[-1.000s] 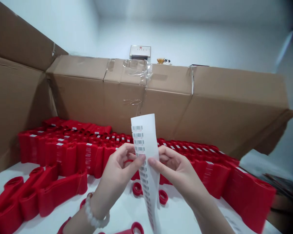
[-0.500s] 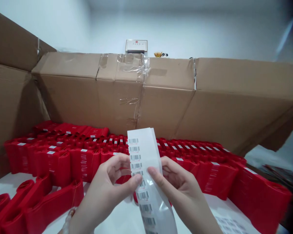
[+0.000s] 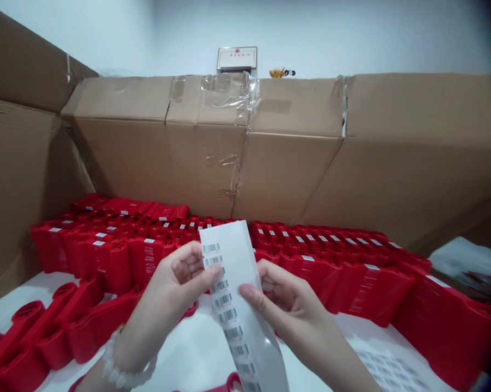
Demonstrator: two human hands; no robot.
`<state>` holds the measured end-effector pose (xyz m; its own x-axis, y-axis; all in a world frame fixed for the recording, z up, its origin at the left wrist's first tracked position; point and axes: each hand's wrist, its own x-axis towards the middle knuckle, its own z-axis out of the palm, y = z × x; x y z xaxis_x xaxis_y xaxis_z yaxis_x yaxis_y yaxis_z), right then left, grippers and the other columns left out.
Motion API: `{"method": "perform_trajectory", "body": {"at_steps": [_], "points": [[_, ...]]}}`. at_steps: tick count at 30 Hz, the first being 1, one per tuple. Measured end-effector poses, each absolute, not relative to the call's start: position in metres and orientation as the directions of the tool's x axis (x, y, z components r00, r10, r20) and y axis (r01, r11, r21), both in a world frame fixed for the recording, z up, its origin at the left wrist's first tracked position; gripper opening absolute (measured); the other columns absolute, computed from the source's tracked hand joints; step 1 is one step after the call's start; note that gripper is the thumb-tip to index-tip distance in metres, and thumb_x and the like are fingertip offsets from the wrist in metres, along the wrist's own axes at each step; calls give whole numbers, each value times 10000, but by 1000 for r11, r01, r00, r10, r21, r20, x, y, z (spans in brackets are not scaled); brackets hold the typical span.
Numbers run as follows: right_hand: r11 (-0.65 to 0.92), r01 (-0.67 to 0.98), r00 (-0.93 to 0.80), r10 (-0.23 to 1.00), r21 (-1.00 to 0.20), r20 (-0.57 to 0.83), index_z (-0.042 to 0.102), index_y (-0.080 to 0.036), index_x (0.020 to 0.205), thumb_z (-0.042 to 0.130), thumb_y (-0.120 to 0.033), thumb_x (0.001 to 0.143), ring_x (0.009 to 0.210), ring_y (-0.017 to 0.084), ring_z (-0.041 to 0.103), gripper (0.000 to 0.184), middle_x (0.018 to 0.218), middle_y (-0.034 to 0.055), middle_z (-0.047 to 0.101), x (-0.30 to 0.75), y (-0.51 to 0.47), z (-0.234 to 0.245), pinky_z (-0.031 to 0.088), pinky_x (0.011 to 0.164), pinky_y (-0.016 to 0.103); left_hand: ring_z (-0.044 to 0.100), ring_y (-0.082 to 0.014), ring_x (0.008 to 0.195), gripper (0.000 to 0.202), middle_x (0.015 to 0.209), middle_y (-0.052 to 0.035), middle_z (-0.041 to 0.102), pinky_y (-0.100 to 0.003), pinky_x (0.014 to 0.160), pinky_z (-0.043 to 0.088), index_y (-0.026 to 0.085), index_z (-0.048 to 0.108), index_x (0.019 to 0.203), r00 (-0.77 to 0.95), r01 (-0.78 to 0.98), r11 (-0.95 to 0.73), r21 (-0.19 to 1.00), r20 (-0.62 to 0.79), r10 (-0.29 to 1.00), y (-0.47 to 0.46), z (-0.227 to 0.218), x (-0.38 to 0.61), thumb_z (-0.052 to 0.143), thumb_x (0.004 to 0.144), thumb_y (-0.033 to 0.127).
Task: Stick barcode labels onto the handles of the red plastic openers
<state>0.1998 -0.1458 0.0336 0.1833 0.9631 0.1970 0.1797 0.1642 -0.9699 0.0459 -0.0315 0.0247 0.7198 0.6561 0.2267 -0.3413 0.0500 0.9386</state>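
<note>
At far left, a flap of the cardboard carton (image 3: pixel 20 163) stands open behind a heap of flattened red sleeves (image 3: pixel 57 332) lying on the white desk (image 3: pixel 188 354), with more red sleeves in rows behind them, many carrying small white labels. The left hand (image 3: pixel 167 291), a white beaded bracelet (image 3: pixel 125 362) on its wrist, pinches the left edge of the barcode label strip (image 3: pixel 233 305) narrowly between thumb and curled fingers. The strip now leans further left than it did half a second ago, and the barcodes sit nearer the top edge of the part held up. It stands in front of the rows, its upper end rising above the hands and its lower end curling down out of the frame, close over the desk. The right hand (image 3: pixel 290 310) grips the strip's right edge just as narrowly, thumb pressed on the paper, fingers folded behind. Further right lie more red sleeves (image 3: pixel 376 288), and a printed sheet of barcode labels (image 3: pixel 388 370) rests on the desk beside them. Nothing stands between the hands and the strip. Above the carton wall, a framed certificate (image 3: pixel 236 59) shows against the white wall.
</note>
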Motion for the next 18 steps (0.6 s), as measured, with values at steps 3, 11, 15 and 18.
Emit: {"method": "perform_trajectory", "body": {"at_steps": [3, 11, 15, 18], "points": [[158, 227, 159, 968, -961, 196, 618, -164, 895, 647, -450, 909, 735, 134, 640, 287, 859, 48, 665, 194, -146, 33, 504, 602, 205, 665, -215, 982, 305, 1072, -79, 696, -289, 824, 557, 165, 660, 1017, 653, -353, 35, 935, 220, 724, -31, 28, 43, 759, 817, 373], [181, 306, 128, 965, -935, 228, 648, -226, 1050, 634, -436, 920, 863, 185, 653, 248, 979, 43, 673, 177, -153, 34, 545, 683, 264, 618, -160, 807, 330, 820, -27, 630, -269, 741, 550, 150, 611, 823, 528, -315, -70, 946, 236, 816, -33, 32, 34, 804, 753, 408], [181, 250, 150, 963, -951, 222, 659, -221, 1056, 695, -387, 877, 853, 195, 660, 246, 975, 40, 683, 174, -154, 33, 551, 681, 272, 578, -122, 726, 378, 728, 2, 567, -241, 700, 532, 144, 542, 726, 554, -305, -81, 949, 246, 796, -36, 31, 31, 810, 745, 410], [178, 254, 192, 954, -951, 230, 649, -184, 968, 634, -419, 916, 851, 211, 672, 241, 923, 54, 679, 174, -153, 34, 555, 694, 293, 641, -155, 807, 325, 804, -22, 632, -248, 746, 544, 141, 594, 790, 645, -310, 21, 951, 194, 739, -38, 33, 29, 800, 764, 390]]}}
